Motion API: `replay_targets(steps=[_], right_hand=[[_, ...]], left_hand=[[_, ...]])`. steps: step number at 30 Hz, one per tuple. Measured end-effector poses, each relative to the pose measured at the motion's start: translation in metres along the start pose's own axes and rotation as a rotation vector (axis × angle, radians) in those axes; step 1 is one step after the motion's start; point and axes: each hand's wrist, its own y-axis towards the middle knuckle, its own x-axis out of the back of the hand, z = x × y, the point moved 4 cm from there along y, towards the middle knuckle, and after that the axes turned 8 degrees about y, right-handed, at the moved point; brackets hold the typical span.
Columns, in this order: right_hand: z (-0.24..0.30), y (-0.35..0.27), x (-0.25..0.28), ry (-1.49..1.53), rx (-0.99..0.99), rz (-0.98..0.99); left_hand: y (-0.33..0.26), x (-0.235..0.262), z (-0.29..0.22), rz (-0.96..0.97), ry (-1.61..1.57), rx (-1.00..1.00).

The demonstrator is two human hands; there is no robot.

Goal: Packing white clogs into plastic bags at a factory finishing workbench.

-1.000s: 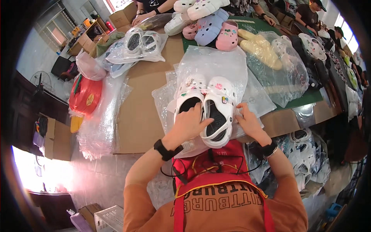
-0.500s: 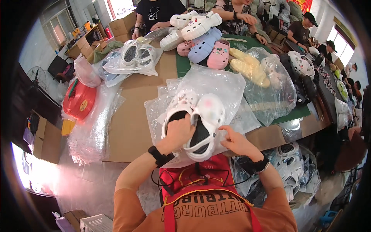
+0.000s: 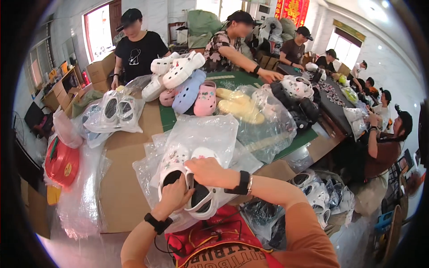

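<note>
White clogs (image 3: 185, 178), a pair side by side with small charms on the uppers, lie on a clear plastic bag (image 3: 210, 134) at the near edge of the cardboard-covered table (image 3: 118, 187), toes pointing away from the person and heels toward the chest, so their long axes run straight out from the body. Left hand (image 3: 175, 198) comes up from below with its fingers curled into the heel opening of the left clog. Right hand (image 3: 210, 172) lies across the top of the right clog from the right side, fingers closed over its upper (both hands are gripping, one clog each).

Beyond, another bagged pair (image 3: 117, 111) sits to the left, and a heap of loose white, lilac, pink and yellow clogs (image 3: 190, 87) covers the green mat. A red bag (image 3: 62, 163) hangs at the far left edge. Red banners with gold characters (image 3: 292, 10) hang on the back wall.
</note>
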Motion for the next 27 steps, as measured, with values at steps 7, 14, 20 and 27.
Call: replay_targets(steps=[7,14,20,27], right_hand=[[0.022,0.012,0.006,0.004,0.064,-0.07],[0.047,0.011,0.001,0.186,0.455,0.017],[0.021,-0.007,-0.002,0.104,0.1,0.059],[0.011,-0.017,-0.004,0.027,0.271,-0.026]], left_hand=[[-0.005,0.009,0.001,-0.026,-0.029,0.08],[-0.004,0.014,-0.019,-0.342,-0.005,-0.08],[-0.015,-0.01,-0.006,-0.125,-0.05,0.115],[-0.013,-0.003,-0.007,-0.039,-0.092,0.181]])
